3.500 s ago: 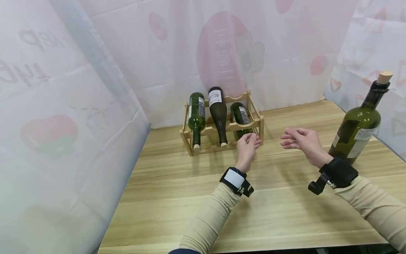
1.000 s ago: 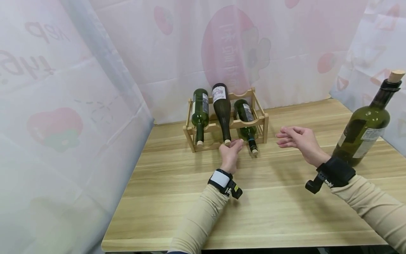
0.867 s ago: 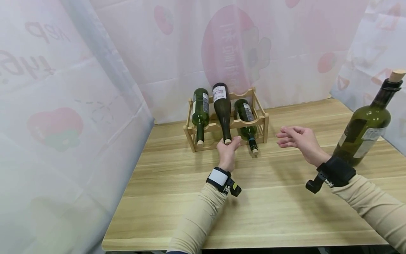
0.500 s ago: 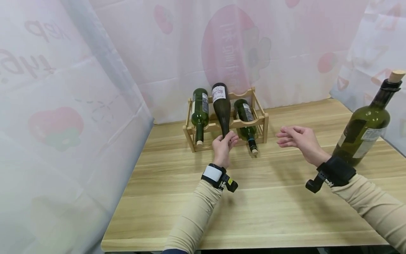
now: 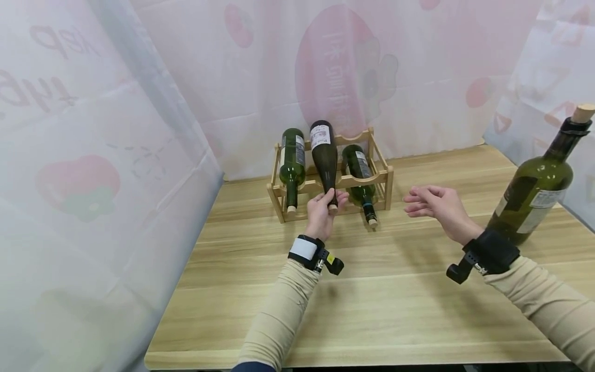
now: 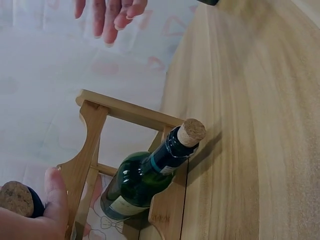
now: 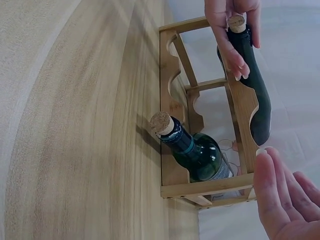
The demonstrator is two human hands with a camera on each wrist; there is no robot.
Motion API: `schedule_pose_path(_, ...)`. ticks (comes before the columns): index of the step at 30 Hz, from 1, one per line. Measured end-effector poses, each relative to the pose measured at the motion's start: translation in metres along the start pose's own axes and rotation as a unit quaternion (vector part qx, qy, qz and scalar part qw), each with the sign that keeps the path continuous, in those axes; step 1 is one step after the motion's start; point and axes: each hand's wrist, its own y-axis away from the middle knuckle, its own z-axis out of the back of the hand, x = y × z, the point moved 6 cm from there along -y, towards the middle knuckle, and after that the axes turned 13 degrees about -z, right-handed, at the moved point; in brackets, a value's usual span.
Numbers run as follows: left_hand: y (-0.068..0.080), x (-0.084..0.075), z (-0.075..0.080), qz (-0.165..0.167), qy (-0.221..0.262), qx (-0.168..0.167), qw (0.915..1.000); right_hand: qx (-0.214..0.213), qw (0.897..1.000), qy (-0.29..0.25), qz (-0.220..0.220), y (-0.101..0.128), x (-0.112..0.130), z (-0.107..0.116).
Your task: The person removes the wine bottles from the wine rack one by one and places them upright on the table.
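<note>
Wooden rack (image 5: 384, 178) stands at the far side of a pale wood bench (image 5: 381, 310), and three green wine bottles lie in it with their corked necks toward the person. The left hand (image 5: 321, 214) reaches to the middle bottle (image 5: 324, 160), and its fingers (image 7: 227, 50) curl round the neck just behind the cork (image 7: 236, 22), thumb on one side and fingertips on the other. That bottle's body rests tilted in the rack, beyond the fingers, its white label facing up. Just to the right of the fingers lies the right bottle (image 5: 359, 173), whose cork (image 6: 192, 132) juts out past the rack's front rail and sits above the bench. To the left of the fingers lies the left bottle (image 5: 291, 165), near but not touched. The right hand (image 5: 434, 204) hovers above the bench, well to the right of the rack, holding nothing, its fingers (image 6: 107, 17) relaxed and slightly spread, palm turned inward. Behind that hand's wrist, a fourth bottle (image 5: 534, 191) stands upright on the bench with a cork in its mouth. Both wrists wear dark bands, and the sleeves are beige. White sheeting with pink printed shapes hangs behind and beside the bench.
</note>
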Motion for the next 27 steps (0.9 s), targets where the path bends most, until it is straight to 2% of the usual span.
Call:
schedule_pose_path(7, -0.002, -0.004, -0.002, -0.003, 0.031, 0.009, 0.9995, 0.007, 1.0, 0.007, -0.006, -0.002, -0.002, -0.004)
schedule_pose_path(11, -0.002, -0.004, -0.003, -0.006, 0.032, 0.008, 0.9994, 0.011, 1.0, 0.021, -0.017, -0.003, -0.004, -0.009)
schedule_pose_path(19, 0.0, -0.001, -0.002, -0.012, 0.034, -0.007, 0.9993, 0.019, 0.996, 0.083, -0.035, -0.007, -0.005, -0.022)
schedule_pose_path(27, 0.002, -0.001, -0.002, -0.012, 0.04, -0.003, 0.9991, 0.043, 0.993, 0.088, -0.059, -0.021, 0.0, -0.038)
